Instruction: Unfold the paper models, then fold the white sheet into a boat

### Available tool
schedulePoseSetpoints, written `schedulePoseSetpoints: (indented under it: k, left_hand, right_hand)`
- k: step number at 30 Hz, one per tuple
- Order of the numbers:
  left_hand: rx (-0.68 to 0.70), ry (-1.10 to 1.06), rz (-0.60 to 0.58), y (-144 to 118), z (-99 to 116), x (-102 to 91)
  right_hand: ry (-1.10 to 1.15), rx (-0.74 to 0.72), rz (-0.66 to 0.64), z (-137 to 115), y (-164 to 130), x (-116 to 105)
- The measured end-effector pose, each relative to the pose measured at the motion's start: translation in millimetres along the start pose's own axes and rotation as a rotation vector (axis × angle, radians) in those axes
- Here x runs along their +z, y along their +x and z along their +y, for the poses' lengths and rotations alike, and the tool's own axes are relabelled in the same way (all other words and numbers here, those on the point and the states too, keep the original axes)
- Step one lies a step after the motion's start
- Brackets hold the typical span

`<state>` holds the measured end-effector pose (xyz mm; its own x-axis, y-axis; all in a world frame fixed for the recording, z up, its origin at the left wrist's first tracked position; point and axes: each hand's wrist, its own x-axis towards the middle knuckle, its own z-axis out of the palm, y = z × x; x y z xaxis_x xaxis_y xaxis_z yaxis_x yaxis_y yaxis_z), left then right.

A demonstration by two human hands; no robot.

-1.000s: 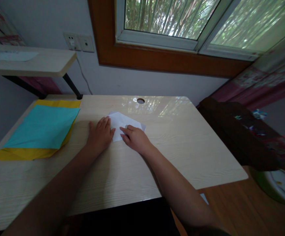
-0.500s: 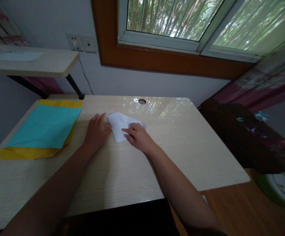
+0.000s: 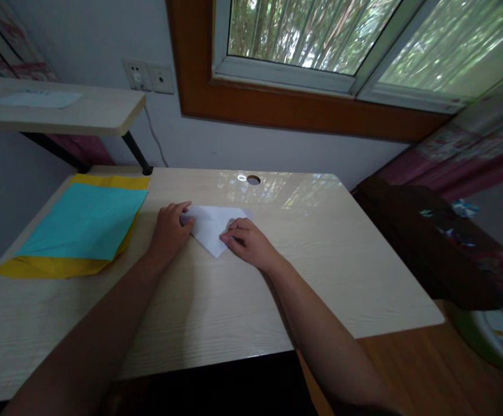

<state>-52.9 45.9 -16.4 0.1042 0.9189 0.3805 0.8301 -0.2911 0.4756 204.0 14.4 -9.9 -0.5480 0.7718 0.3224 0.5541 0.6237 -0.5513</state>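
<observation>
Between hands, paper [image 3: 211,229] points nearward.

Counting what's sitting here: one folded white paper [image 3: 211,226] mid-frame, two hands [image 3: 170,230] resting on it, one teal sheet [image 3: 84,222] and one yellow sheet [image 3: 47,267] lying at left, two wall sockets [image 3: 149,75] showing upper left.

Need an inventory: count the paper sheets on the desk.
3. White sheet under both hands at centre; teal sheet at left, lying on a yellow sheet. More could hide beneath the stack.
</observation>
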Motion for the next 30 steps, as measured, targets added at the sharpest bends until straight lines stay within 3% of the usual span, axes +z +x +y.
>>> schedulePoseSetpoints:
  k: [5,11,14,18,26,30]
  left_hand:
    - [0.002,-0.005,-0.013,0.1,-0.7,-1.0]
    - [-0.014,-0.011,-0.028,0.2,-0.5,-1.6]
    - [-0.03,-0.034,-0.031,0.7,-1.4,-0.9]
    - [-0.051,-0.046,-0.041,1.3,-1.6,-0.5]
    - [-0.19,-0.165,-0.003,-0.3,2.7,-2.3]
    - [-0.156,-0.141,-0.015,0.4,3.8,-4.2]
  right_hand:
    - [-0.029,0.055,0.106,-0.5,1.0,-3.3]
    - [-0.049,0.333,0.533,5.2,-0.7,-13.7]
    - [0.024,0.427,0.655,20.0,-2.2,-11.7]
    - [0.091,0.494,0.628,33.0,-2.3,-6.5]
    - [-0.001,0.494,0.514,25.8,-0.5,-9.1]
    - [-0.015,0.498,0.484,26.3,-0.2,-8.7]
